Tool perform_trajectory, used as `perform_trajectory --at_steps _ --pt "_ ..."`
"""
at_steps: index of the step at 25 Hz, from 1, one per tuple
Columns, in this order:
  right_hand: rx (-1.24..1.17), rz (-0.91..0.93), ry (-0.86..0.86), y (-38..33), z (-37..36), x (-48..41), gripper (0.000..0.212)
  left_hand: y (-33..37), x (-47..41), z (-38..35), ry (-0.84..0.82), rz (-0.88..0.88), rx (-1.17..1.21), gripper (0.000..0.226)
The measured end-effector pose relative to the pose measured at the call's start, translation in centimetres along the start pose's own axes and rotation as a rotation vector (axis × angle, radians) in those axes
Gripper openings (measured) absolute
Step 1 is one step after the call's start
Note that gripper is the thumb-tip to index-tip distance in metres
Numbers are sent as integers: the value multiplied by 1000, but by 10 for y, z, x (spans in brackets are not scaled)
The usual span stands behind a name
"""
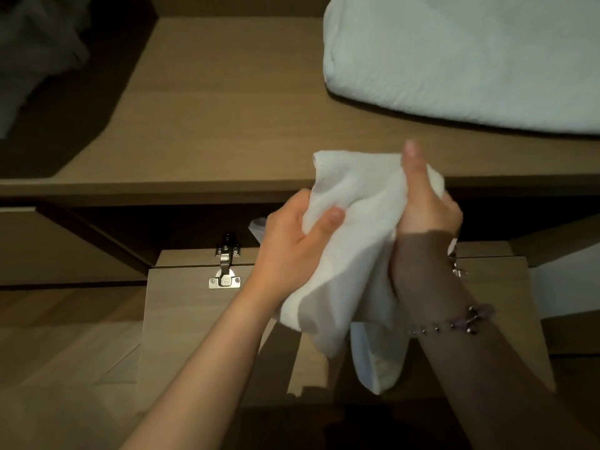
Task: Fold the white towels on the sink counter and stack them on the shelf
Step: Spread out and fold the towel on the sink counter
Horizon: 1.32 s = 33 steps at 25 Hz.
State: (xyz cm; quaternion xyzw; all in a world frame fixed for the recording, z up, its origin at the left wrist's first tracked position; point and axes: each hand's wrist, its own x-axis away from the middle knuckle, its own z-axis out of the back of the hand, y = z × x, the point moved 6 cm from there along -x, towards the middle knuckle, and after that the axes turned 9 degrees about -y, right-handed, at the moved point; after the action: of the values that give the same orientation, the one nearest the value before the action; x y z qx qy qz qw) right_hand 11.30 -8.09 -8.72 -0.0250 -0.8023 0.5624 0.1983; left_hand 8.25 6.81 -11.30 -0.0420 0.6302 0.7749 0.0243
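Hand towel (354, 219), white, is off the shelf (211, 125), bunched just before its front edge. Left hand (292, 241) and right hand (428, 212) both clutch it, seemingly gathering edges for folding. Folded towel (470, 60) lies on the shelf, rear right.

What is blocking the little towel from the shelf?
Nothing visible. The left hand and right hand hold the small towel at the front edge of the shelf; the folded towel lies farther right.

Shows bare forearms (207, 349), with a bracelet (467, 318) of purplish stones and silver beads below the right hand (425, 212)
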Motion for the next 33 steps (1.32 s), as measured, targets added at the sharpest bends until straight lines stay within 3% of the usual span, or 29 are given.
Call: perform_trajectory --at_steps 2,4,7,13,20,27,33 --pt "41 15 -23 -15 -10 16 16 21 2 7 63 63 79 2" --pt "111 50 -27 -45 -26 33 10 55 5 18 119 113 94 14" --pt "211 86 -2 -109 -56 62 13 127 7 46 194 166 142 8" --pt "206 109 15 -272 -133 135 26 326 11 112 273 151 154 20" --pt "-2 99 -272 -463 -258 246 13 548 28 225 449 99 23 23" --pt "-76 154 -495 -542 -351 332 20 659 65 316 614 14 -29 24" --pt "-105 118 -534 -542 -408 378 16 682 83 386 631 6 -175 38"
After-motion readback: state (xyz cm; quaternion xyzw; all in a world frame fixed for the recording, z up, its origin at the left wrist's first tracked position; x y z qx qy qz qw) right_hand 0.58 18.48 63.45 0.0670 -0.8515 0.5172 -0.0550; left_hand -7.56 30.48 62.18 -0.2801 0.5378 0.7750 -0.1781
